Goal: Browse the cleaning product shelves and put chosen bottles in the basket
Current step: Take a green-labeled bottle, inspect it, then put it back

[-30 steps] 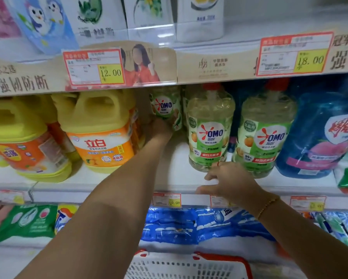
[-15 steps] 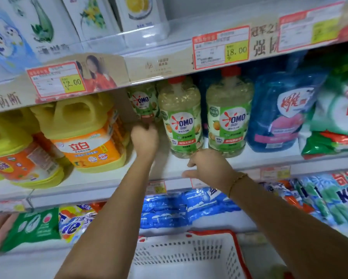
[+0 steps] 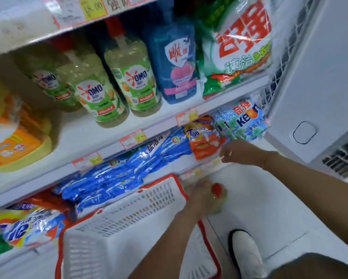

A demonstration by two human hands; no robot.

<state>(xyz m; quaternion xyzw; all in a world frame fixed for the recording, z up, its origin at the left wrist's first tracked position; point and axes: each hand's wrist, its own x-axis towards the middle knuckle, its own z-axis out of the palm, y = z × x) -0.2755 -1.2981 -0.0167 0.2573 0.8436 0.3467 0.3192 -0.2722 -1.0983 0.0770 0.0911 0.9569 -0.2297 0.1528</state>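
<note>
Left hand (image 3: 199, 191) round blurred bottle (image 3: 219, 201), near upright, red cap (image 3: 217, 189) up, beside basket (image 3: 149, 208)

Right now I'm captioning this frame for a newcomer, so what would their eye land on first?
Probably the row of green-labelled OMO bottles on the middle shelf, with a big green-and-white bag further right. Below, the left hand holds a blurred red-capped bottle just beside the right rim of the white basket, while the right hand hovers next to an orange bag.
</note>
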